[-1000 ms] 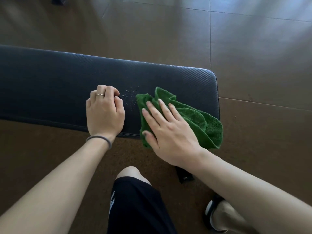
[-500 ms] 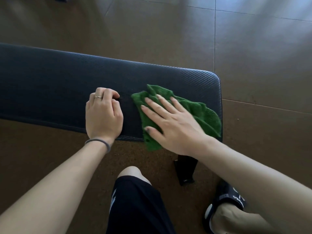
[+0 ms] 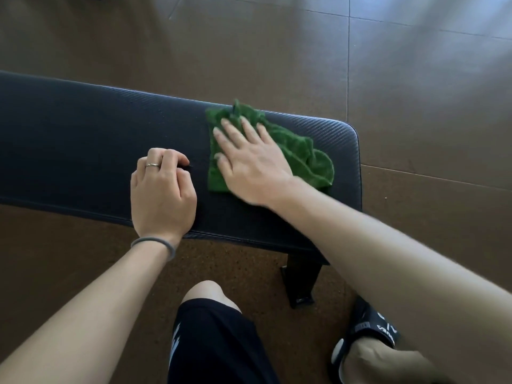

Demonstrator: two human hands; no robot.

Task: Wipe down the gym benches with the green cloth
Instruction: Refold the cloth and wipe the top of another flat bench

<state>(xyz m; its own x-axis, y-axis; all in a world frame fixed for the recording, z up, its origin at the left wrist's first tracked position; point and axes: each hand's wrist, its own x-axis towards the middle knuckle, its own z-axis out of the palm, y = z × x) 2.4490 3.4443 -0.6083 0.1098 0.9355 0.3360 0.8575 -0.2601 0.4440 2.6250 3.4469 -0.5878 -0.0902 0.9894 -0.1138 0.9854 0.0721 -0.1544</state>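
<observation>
Nearest the camera, below the surface (image 3: 83, 139), a bent knee (image 3: 206, 293) in black shorts and a foot in a black slide sandal (image 3: 368, 331) rest on the brown floor (image 3: 415, 92), beside the surface's dark leg (image 3: 300, 281).

On the surface's near half the left hand (image 3: 162, 195) rests with its fingers curled under. A small dark thing shows at its fingertips, but I cannot tell whether it is held; this hand seems only to brace.

Farther across, toward the surface's right end, the right hand (image 3: 249, 159) lies flat with straight, spread fingers, pressing the green cloth (image 3: 302, 156) down rather than clutching it. The cloth is bunched under and beyond the palm, reaching the surface's far edge and trailing toward its right end.

The surface's long axis runs left to right, and most of its unwiped length lies to the left of the cloth, past the left hand. The right hand is the one on the cloth, so the coming stroke likely sweeps leftward along that axis. The left hand sits in that path and would need to lift or shift.
</observation>
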